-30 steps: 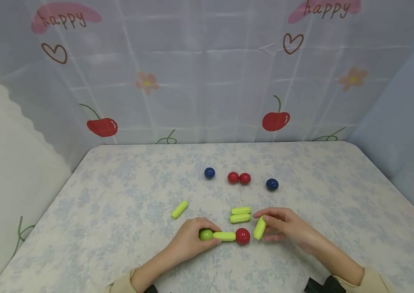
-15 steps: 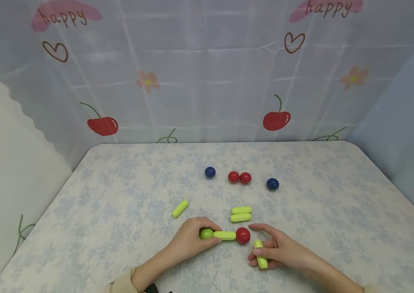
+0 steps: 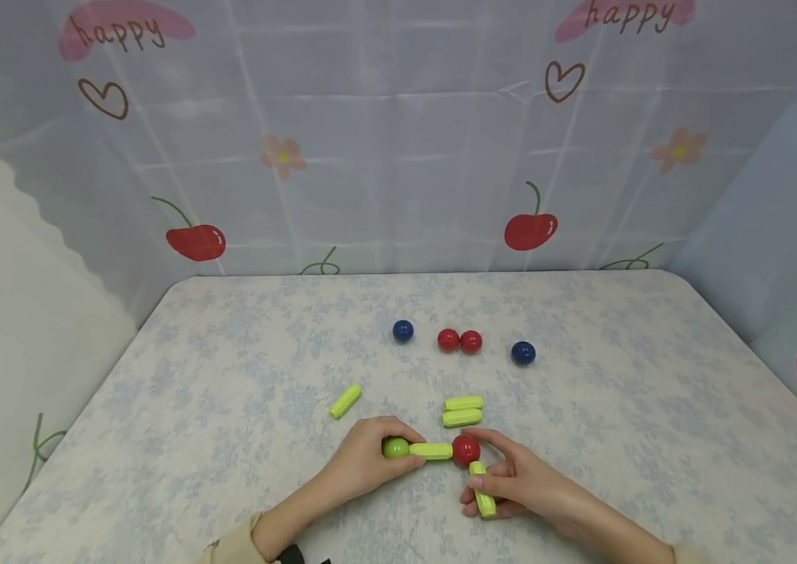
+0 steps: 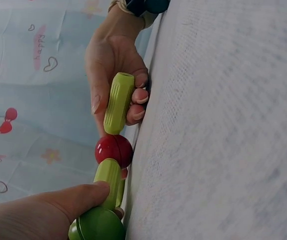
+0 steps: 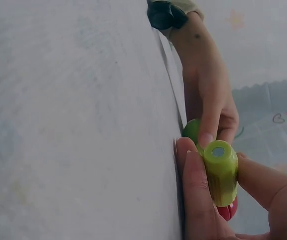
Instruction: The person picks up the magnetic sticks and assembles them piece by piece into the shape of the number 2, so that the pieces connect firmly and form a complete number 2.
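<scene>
My left hand (image 3: 363,454) grips a green ball (image 3: 395,448) and the near end of a yellow-green magnetic rod (image 3: 431,451) on the table. The rod's other end joins a red ball (image 3: 466,450). A second yellow-green rod (image 3: 483,492) is pinched between thumb and fingers of my right hand (image 3: 539,482); in the left wrist view its tip meets the red ball (image 4: 113,151). The right index finger reaches along the far side of that ball. A grey disc is set in the held rod's free end (image 5: 218,152) in the right wrist view.
Two rods (image 3: 462,417) lie side by side behind the red ball, and a single rod (image 3: 345,401) lies behind my left hand. Farther back are a blue ball (image 3: 403,330), two touching red balls (image 3: 459,341) and another blue ball (image 3: 523,353). A printed curtain (image 3: 398,157) hangs behind the table.
My right hand has brought its rod toward me, then left against the red ball, turning the rod on the way. The left hand has kept its grip in place.
</scene>
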`<state>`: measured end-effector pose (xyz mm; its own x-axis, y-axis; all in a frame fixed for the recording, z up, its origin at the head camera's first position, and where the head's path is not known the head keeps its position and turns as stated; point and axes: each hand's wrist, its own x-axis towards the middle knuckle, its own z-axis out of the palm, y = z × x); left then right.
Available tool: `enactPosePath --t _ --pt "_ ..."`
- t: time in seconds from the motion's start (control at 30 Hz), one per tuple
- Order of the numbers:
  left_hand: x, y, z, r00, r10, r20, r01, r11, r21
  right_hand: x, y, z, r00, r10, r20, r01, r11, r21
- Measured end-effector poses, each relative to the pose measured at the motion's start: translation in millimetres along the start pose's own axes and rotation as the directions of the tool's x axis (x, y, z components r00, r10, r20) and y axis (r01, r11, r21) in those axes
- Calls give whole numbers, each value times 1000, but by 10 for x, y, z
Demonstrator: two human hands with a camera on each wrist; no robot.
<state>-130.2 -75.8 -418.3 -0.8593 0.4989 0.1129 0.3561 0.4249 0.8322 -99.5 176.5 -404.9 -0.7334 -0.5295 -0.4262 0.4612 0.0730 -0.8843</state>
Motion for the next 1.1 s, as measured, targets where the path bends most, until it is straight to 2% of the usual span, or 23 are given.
enactPosePath --t 0.3,0.57,0.7,0.83,1.0,1.1 --pt "-4 -6 -10 1000 10 -1 -10 1000 -4 15 -18 8 1000 -16 24 16 1000 -7" --pt "4 -12 -7 1000 9 -7 -9 1000 5 -39 -69 -86 998 -44 48 52 983 -178" --pt "14 -3 -20 1000 7 -3 -7 1000 18 -38 -80 -94 997 -62 56 73 972 -221" --pt "37 29 -49 1000 14 15 -15 997 81 -27 -90 -72 997 -66 45 74 971 -228" --pt "107 89 -39 996 55 68 -67 977 200 -19 -95 -55 996 -71 54 81 972 -218" --pt "151 122 -7 994 71 81 -87 970 225 -14 -94 -57 994 -83 66 96 969 -227"
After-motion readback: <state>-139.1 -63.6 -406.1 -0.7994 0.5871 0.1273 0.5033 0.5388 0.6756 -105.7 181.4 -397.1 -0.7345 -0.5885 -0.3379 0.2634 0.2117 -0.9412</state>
